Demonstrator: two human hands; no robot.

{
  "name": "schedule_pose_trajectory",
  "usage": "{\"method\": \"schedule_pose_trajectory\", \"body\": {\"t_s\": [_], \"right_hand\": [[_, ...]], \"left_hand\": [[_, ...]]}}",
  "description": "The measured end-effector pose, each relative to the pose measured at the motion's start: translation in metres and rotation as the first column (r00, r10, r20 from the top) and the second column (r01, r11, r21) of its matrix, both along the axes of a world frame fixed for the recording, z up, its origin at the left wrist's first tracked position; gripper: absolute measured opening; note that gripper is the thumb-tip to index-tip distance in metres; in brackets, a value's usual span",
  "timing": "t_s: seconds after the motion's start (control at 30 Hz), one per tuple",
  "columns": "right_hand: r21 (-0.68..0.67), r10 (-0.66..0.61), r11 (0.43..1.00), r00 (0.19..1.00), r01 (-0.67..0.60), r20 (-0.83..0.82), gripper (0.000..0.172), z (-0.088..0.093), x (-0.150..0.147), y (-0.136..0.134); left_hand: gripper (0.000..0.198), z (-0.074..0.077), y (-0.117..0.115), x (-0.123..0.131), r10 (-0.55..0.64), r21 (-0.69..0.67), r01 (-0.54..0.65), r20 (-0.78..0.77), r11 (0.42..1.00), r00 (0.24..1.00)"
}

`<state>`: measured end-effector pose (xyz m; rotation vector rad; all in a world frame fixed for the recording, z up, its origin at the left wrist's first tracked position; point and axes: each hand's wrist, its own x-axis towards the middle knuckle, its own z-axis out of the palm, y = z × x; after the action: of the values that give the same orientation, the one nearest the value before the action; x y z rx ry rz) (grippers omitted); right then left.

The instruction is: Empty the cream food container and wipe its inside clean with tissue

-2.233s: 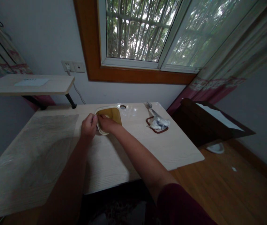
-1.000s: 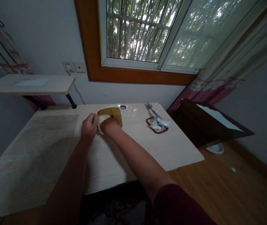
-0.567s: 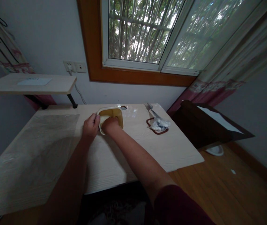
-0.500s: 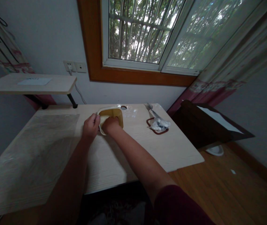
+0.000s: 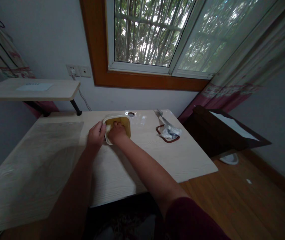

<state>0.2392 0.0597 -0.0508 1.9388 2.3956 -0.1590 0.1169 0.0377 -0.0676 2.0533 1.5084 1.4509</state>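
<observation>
A square container (image 5: 125, 121) with a pale rim and a yellowish inside sits on the table. My left hand (image 5: 96, 134) grips its left side, thumb over the rim. Inside the container is my right hand (image 5: 117, 132), back of the hand up, its fingers slightly apart and pointing to the far wall. A small whitish patch (image 5: 108, 128) shows inside, left of my right hand; what it is I cannot make out. Whatever lies beneath my right palm is hidden.
On the table (image 5: 147, 160), to the right, a crumpled clear plastic bag (image 5: 170, 132) lies over a reddish-brown square frame (image 5: 160, 128), beside a fork-like utensil (image 5: 159, 113). A clear sheet (image 5: 42, 160) covers the left side. A raised shelf (image 5: 64, 87) stands back left.
The fingers of my right hand have gone from curled to more stretched out inside the container. My left hand keeps its hold on the rim. The view has shifted slightly.
</observation>
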Motion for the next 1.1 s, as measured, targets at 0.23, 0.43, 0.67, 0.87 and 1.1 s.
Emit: {"method": "schedule_pose_trajectory", "body": {"t_s": [0.23,0.43,0.67,0.87,1.1], "right_hand": [[0.064,-0.066,0.996,0.997,0.068,-0.039,0.044,-0.002,-0.003,-0.002],[-0.009,-0.09,0.996,0.993,0.089,-0.073,0.045,-0.008,-0.001,0.004],[-0.04,0.007,0.999,0.999,-0.009,-0.048,0.044,-0.001,0.004,0.006],[-0.064,0.139,0.988,0.987,-0.144,-0.081,0.042,-0.004,0.007,0.011],[-0.081,0.233,0.967,0.966,-0.242,-0.114,0.037,-0.006,0.008,0.014]], "left_hand": [[0.031,-0.003,0.003,0.0,0.017,0.054,-0.015,-0.037,0.998,0.999],[0.031,-0.004,0.004,0.0,0.026,0.026,-0.025,-0.026,0.999,0.999],[0.03,-0.004,0.004,0.0,0.028,-0.015,-0.028,0.023,1.0,0.999],[0.03,-0.006,0.006,-0.003,0.011,-0.022,-0.011,0.029,1.0,1.0],[0.03,-0.009,0.007,-0.006,-0.017,-0.042,0.019,0.045,0.999,0.999]]}}
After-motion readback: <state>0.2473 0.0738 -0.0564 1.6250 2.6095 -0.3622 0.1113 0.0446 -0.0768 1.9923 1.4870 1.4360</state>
